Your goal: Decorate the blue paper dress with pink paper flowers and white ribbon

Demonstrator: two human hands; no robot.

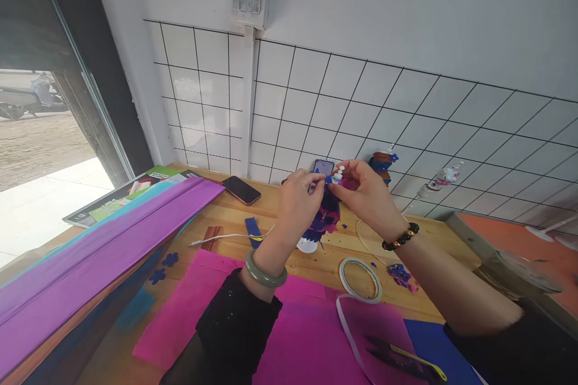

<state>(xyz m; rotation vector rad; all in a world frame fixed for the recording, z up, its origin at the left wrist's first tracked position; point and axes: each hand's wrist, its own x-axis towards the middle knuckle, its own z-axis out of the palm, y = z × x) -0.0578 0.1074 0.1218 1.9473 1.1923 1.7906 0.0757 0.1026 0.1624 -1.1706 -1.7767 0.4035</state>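
My left hand [300, 195], with a green bangle at the wrist, pinches a small strip of blue paper [328, 180]. From the other side, my right hand [366, 195] closes thumb and fingers by the same strip, at the white knobbed top [338, 173] of an upright figure. Layers of blue and pink paper [321, 222] cover the figure below my fingers. Its white round base [307, 245] stands on the wooden table. My fingers partly hide the upper part, so the exact contact there is unclear.
Pink paper [298, 337], a tape roll [360, 280] and black-and-yellow scissors [401, 358] lie in front. Purple sheets [135, 240] are at left, by a phone [242, 190]. Another decorated figure [382, 165] stands behind my right hand. Paper scraps [401, 277] lie right.
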